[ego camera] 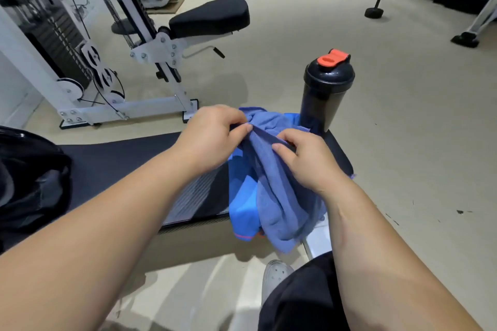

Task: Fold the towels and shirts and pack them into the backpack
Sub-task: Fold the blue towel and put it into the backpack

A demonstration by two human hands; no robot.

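Note:
A crumpled purple-blue towel [279, 196] hangs over the right end of a black padded bench [113, 161]. My left hand [212, 140] pinches its upper edge. My right hand [306, 161] grips the same edge just to the right, fingers curled into the cloth. Under the towel lies a brighter blue shirt [242, 209] with an orange trim, draped over the bench's near side. The black backpack [29, 180] sits at the bench's left end, partly cut off by the frame edge.
A black shaker bottle [326, 91] with an orange cap stands upright on the bench just behind the towel. A white weight machine [113, 62] with a black seat stands beyond the bench. A dumbbell [376, 0] lies on the beige floor far right. My shoe [274, 277] is below.

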